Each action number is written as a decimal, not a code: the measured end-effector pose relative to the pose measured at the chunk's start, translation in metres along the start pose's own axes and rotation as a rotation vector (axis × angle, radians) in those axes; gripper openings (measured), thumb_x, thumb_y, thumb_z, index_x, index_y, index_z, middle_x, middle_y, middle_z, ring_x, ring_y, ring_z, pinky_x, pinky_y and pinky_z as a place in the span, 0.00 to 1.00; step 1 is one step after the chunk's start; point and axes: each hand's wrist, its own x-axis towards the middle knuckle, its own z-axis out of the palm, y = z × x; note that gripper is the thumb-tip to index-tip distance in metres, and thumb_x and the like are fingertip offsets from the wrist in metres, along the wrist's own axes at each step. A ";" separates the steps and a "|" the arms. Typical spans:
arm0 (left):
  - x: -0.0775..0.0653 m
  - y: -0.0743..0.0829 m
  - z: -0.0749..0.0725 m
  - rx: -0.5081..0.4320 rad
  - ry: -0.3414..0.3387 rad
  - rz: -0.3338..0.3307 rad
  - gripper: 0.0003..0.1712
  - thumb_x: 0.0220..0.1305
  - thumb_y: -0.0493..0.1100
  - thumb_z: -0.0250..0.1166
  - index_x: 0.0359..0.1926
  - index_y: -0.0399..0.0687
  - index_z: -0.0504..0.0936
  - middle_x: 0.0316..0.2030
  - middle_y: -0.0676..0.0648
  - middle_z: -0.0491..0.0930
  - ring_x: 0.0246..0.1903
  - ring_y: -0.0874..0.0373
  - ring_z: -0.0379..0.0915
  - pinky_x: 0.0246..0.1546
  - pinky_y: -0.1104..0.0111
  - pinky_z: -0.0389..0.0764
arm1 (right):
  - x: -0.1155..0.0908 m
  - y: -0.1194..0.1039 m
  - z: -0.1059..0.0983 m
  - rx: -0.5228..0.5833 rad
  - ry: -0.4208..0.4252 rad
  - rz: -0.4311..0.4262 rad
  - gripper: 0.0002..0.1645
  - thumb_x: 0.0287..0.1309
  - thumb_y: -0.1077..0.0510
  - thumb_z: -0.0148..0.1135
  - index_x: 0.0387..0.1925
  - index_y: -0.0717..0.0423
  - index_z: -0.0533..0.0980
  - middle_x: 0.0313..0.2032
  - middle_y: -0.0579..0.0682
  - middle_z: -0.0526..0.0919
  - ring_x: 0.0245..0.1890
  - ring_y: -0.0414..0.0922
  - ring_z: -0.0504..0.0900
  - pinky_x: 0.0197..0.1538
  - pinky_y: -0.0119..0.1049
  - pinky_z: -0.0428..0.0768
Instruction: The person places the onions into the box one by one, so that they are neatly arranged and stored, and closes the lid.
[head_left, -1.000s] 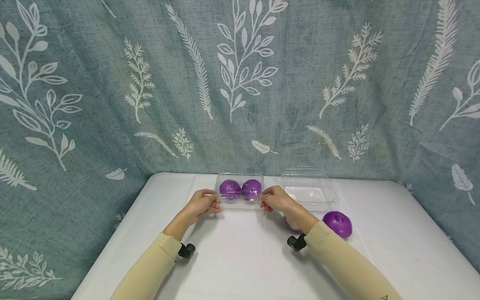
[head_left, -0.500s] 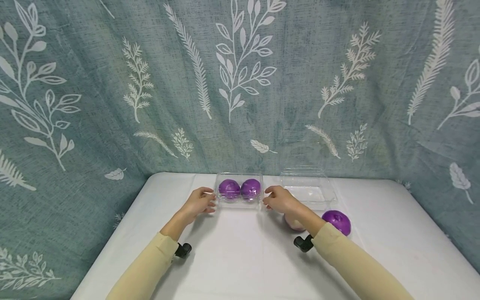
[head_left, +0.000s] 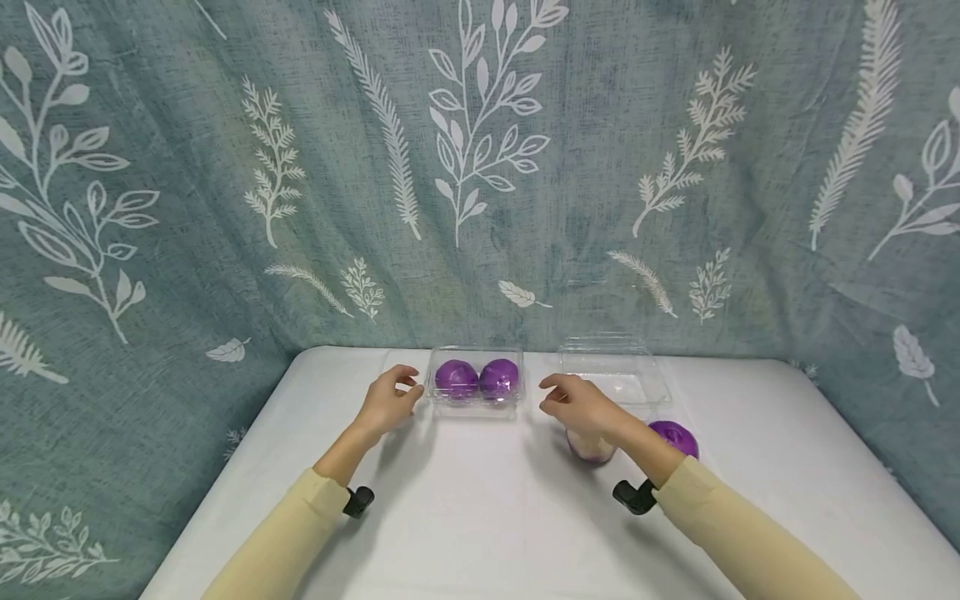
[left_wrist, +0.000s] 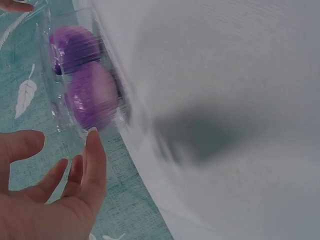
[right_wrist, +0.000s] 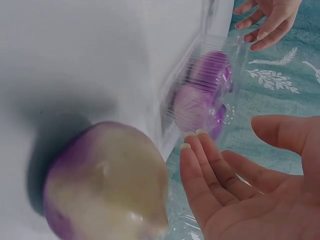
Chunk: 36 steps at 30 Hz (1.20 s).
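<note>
A clear plastic clamshell box (head_left: 475,412) stands at the back middle of the table with its lid down. Inside sit two purple-and-white turnips, the left turnip (head_left: 456,380) and the right turnip (head_left: 499,380), side by side. My left hand (head_left: 387,402) hovers just off the box's left end, fingers relaxed, holding nothing. Off the right end, with a wider gap, is my right hand (head_left: 581,406), likewise bare, its fingers loosely bent. Beneath the right forearm lies a pale turnip (right_wrist: 110,182), partly covered in the head view.
A second clear clamshell box (head_left: 651,392) stands at the back right with its lid raised. Another purple turnip (head_left: 677,435) lies in front of it, partly behind the right forearm. A leaf-patterned curtain (head_left: 480,275) hangs behind the white table (head_left: 480,517).
Both hands have let go of the box's ends and drawn apart, the left hand leftward and the right hand rightward. The box stays in place.
</note>
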 end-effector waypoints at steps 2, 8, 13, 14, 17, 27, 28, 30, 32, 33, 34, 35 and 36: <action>-0.001 0.003 0.000 0.032 0.019 0.031 0.21 0.72 0.38 0.61 0.62 0.35 0.75 0.55 0.34 0.78 0.44 0.44 0.81 0.35 0.66 0.86 | -0.005 0.000 -0.003 0.004 0.011 -0.006 0.26 0.71 0.58 0.56 0.64 0.69 0.71 0.49 0.62 0.84 0.53 0.59 0.82 0.58 0.55 0.82; -0.005 0.015 0.004 0.072 0.032 0.109 0.22 0.69 0.36 0.63 0.62 0.33 0.76 0.54 0.34 0.79 0.48 0.44 0.79 0.43 0.59 0.87 | -0.021 0.003 -0.012 -0.013 0.023 -0.042 0.23 0.71 0.59 0.57 0.62 0.69 0.73 0.48 0.60 0.84 0.52 0.58 0.82 0.57 0.55 0.82; -0.010 0.029 0.009 0.061 0.004 0.148 0.22 0.71 0.37 0.63 0.63 0.36 0.75 0.58 0.35 0.77 0.51 0.44 0.78 0.45 0.57 0.87 | -0.034 0.006 -0.023 -0.042 0.037 -0.111 0.22 0.71 0.61 0.58 0.61 0.71 0.73 0.46 0.60 0.84 0.49 0.58 0.83 0.53 0.53 0.85; -0.010 0.032 0.010 0.059 -0.004 0.159 0.22 0.71 0.37 0.63 0.64 0.36 0.75 0.58 0.35 0.76 0.52 0.44 0.78 0.45 0.58 0.87 | -0.037 0.008 -0.025 -0.046 0.039 -0.122 0.22 0.71 0.61 0.58 0.61 0.71 0.73 0.47 0.61 0.83 0.49 0.58 0.83 0.52 0.53 0.85; -0.013 0.041 0.017 0.033 -0.036 0.174 0.23 0.71 0.38 0.63 0.65 0.38 0.75 0.61 0.35 0.75 0.54 0.44 0.78 0.45 0.60 0.88 | -0.046 0.014 -0.032 -0.048 0.042 -0.141 0.24 0.71 0.60 0.59 0.62 0.72 0.72 0.49 0.63 0.82 0.50 0.59 0.83 0.52 0.52 0.86; -0.017 0.066 0.049 -0.058 -0.155 0.239 0.29 0.70 0.40 0.67 0.69 0.39 0.71 0.61 0.37 0.76 0.53 0.44 0.80 0.48 0.61 0.88 | -0.080 0.038 -0.056 -0.104 0.090 -0.141 0.30 0.67 0.57 0.67 0.64 0.68 0.72 0.57 0.66 0.79 0.57 0.65 0.78 0.58 0.61 0.81; -0.016 0.068 0.052 -0.067 -0.171 0.242 0.30 0.70 0.40 0.67 0.70 0.39 0.70 0.62 0.37 0.75 0.54 0.44 0.80 0.48 0.61 0.88 | -0.083 0.040 -0.058 -0.116 0.099 -0.140 0.31 0.66 0.56 0.67 0.64 0.68 0.72 0.57 0.65 0.79 0.57 0.65 0.78 0.58 0.62 0.81; -0.015 0.073 0.057 -0.088 -0.203 0.247 0.32 0.71 0.41 0.66 0.71 0.39 0.67 0.64 0.35 0.73 0.55 0.44 0.79 0.49 0.61 0.88 | -0.088 0.045 -0.063 -0.138 0.115 -0.143 0.32 0.65 0.55 0.69 0.64 0.68 0.72 0.57 0.65 0.79 0.57 0.66 0.78 0.57 0.63 0.81; -0.014 0.077 0.063 -0.106 -0.226 0.245 0.33 0.72 0.42 0.66 0.73 0.39 0.66 0.66 0.35 0.71 0.56 0.43 0.78 0.50 0.60 0.88 | -0.092 0.050 -0.068 -0.153 0.130 -0.141 0.33 0.65 0.54 0.70 0.64 0.68 0.71 0.57 0.65 0.79 0.57 0.65 0.78 0.57 0.63 0.81; -0.014 0.078 0.066 -0.112 -0.235 0.240 0.34 0.72 0.43 0.65 0.73 0.40 0.65 0.67 0.35 0.70 0.57 0.43 0.78 0.50 0.60 0.88 | -0.095 0.052 -0.070 -0.159 0.135 -0.135 0.34 0.64 0.54 0.70 0.65 0.68 0.71 0.58 0.65 0.79 0.57 0.65 0.78 0.57 0.63 0.81; -0.013 0.080 0.068 -0.114 -0.240 0.238 0.34 0.73 0.44 0.65 0.73 0.40 0.65 0.68 0.35 0.70 0.57 0.43 0.77 0.50 0.59 0.88 | -0.097 0.055 -0.072 -0.163 0.139 -0.133 0.35 0.64 0.53 0.71 0.65 0.68 0.71 0.58 0.66 0.79 0.57 0.66 0.78 0.57 0.64 0.80; -0.012 0.081 0.071 -0.115 -0.242 0.235 0.34 0.73 0.44 0.65 0.74 0.40 0.65 0.68 0.35 0.69 0.58 0.43 0.77 0.50 0.59 0.88 | -0.099 0.058 -0.075 -0.167 0.142 -0.128 0.35 0.64 0.53 0.71 0.65 0.69 0.71 0.58 0.66 0.78 0.57 0.66 0.77 0.57 0.65 0.80; -0.011 0.083 0.074 -0.118 -0.245 0.230 0.34 0.73 0.45 0.65 0.74 0.41 0.65 0.68 0.36 0.69 0.58 0.44 0.77 0.50 0.59 0.88 | -0.101 0.060 -0.077 -0.173 0.145 -0.121 0.36 0.64 0.53 0.71 0.66 0.69 0.70 0.59 0.66 0.78 0.58 0.67 0.77 0.57 0.65 0.80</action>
